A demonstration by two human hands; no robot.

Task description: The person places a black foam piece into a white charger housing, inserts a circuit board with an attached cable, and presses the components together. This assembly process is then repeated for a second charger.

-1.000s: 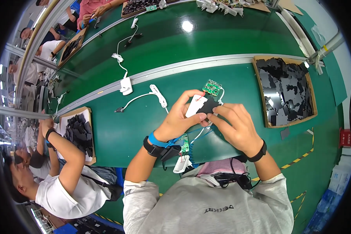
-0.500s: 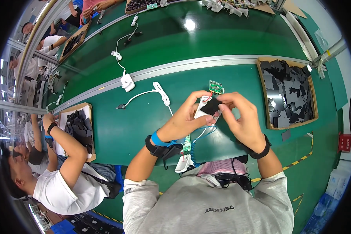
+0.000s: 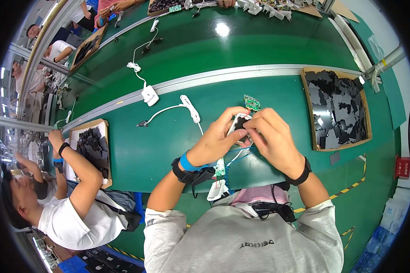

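Observation:
My left hand (image 3: 214, 142) is closed around a small white plastic housing (image 3: 246, 145), held over the green bench. Inside the housing lies a black sheet (image 3: 240, 123). The bent fingers of my right hand (image 3: 274, 142) pinch together on this sheet, their tips partly hiding it. A green circuit board (image 3: 252, 103) sticks out beyond the far end of the housing, joined to it by a red wire. Below my left wrist, another green board (image 3: 219, 167) and a white housing (image 3: 217, 190) lie at the bench's near edge.
A cardboard tray (image 3: 310, 109) of black sheets stands at the right, with one loose sheet (image 3: 335, 158) beside it. A white cable (image 3: 190, 108) lies left of my hands. A metal rail (image 3: 205, 78) crosses behind; a white adapter (image 3: 150, 96) rests against it. A co-worker (image 3: 82, 214) sits at the left.
The black sheet has gone from lying tilted across the housing to sitting down inside it. My right fingers have moved left and closed in over it. The circuit board has turned slightly.

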